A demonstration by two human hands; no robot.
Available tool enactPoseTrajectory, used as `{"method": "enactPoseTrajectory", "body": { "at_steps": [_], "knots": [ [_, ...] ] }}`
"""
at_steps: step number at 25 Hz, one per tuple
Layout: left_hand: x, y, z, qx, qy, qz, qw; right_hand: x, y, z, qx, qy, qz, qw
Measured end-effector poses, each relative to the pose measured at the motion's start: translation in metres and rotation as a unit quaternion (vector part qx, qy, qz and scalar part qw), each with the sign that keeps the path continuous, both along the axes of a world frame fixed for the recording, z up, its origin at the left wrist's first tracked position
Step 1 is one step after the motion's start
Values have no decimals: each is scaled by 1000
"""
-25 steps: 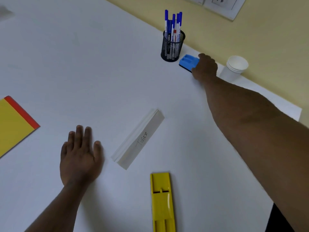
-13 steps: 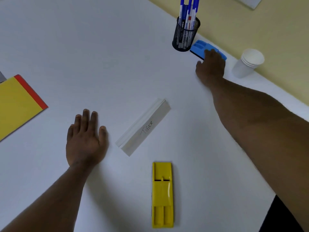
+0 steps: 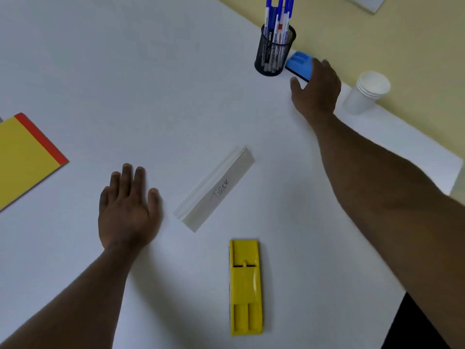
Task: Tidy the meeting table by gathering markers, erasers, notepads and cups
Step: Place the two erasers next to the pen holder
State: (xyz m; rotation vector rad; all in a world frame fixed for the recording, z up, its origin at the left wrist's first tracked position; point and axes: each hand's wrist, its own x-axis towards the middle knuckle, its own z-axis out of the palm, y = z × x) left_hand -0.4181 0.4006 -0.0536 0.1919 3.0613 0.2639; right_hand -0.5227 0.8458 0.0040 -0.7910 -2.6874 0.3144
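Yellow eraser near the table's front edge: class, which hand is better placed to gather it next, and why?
Probably the left hand. It lies flat and empty on the table, nearer the yellow eraser. The right hand is stretched far away, its fingers on the blue eraser.

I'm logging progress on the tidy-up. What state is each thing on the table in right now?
blue eraser: flat, right hand on it
right hand: spread over the eraser
left hand: flat, empty
mesh pen cup: upright, markers inside
paper cups: stacked, upright
name card: lying down
yellow eraser: flat
yellow notepad: closed
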Motion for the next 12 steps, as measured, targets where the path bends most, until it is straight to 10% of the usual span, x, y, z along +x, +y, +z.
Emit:
{"method": "enactPoseTrajectory", "body": {
  "at_steps": [7,12],
  "knots": [
    [-1,-2,-1,-10,-7,-6,1000,138,-120,1,-152,66,24,986],
    [-1,-2,1,-6,-19,-9,1000,204,-177,29,-206,-243,3,948]
  ]
}}
